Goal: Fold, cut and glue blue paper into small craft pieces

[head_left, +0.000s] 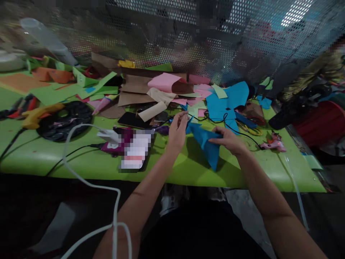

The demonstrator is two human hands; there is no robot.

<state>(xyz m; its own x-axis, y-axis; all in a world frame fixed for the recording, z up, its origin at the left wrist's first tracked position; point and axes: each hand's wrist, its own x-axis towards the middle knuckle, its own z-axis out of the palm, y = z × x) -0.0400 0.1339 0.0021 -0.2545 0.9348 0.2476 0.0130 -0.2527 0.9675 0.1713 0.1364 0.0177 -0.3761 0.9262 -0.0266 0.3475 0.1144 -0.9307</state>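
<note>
A folded blue piece [206, 142], pointed at its lower end, hangs just above the green table [161, 174]. My right hand [228, 139] pinches its right side between thumb and fingers. At the piece's upper left tip is my left hand [178, 127], its fingers closed together near a small blue point; what they hold is too small to make out. Behind the hands lies a larger blue sheet [229, 100] with a pale green strip on it. A lit phone [137, 149] rests to the left of my left forearm.
Left are a purple glue gun [118, 142], a black round tray [64, 120] and a yellow glue gun [40, 115]. A dark phone [133, 120] lies behind. Coloured scraps line the back before a perforated metal panel [167, 32]. Right is a pink glue gun [274, 144]; a white cable [116, 201] crosses the left forearm.
</note>
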